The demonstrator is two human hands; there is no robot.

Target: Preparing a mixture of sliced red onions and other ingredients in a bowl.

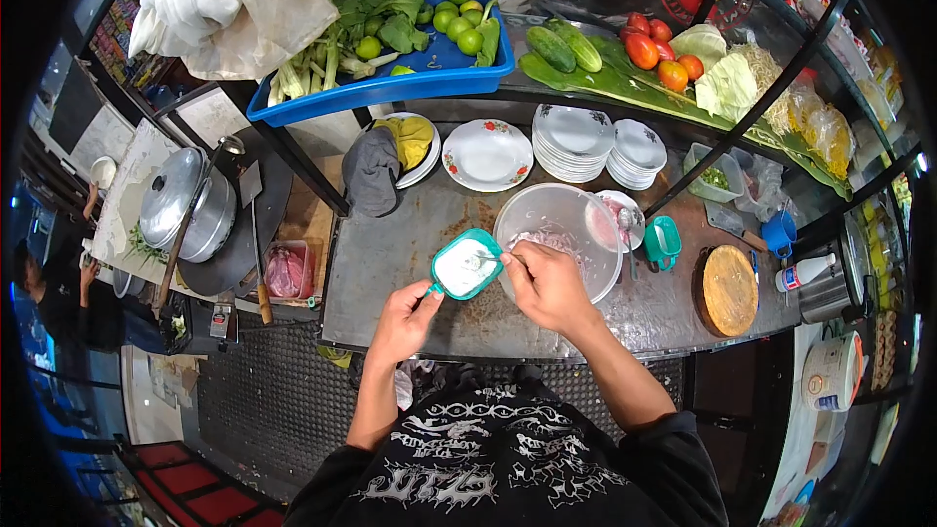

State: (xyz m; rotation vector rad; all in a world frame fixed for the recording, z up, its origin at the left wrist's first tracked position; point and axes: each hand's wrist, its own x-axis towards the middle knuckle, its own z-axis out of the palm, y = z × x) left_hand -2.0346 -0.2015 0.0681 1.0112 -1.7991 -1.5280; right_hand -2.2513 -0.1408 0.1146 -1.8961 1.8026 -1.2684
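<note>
My left hand [405,322] grips the short handle of a teal plastic container [439,263] filled with white powder. The thumb and fingers of my right hand [545,285] pinch a metal spoon [484,258], whose tip rests in that powder. Behind my right hand stands a large translucent plastic bowl [607,271] with thin pinkish-white slices [549,236] in it. Just right of the bowl's rim a small patterned dish [637,227] holds pinkish paste and a spoon. Beside it is a second teal container [664,238] with white contents.
Stacked white plates [575,143] line the counter's back. At right lie a round wooden chopping board [728,293] and a cleaver [726,218]. A blue tray [439,80] of limes and greens sits above. Left are a wok [271,227] and a lidded pot [219,212]; another person is at far left.
</note>
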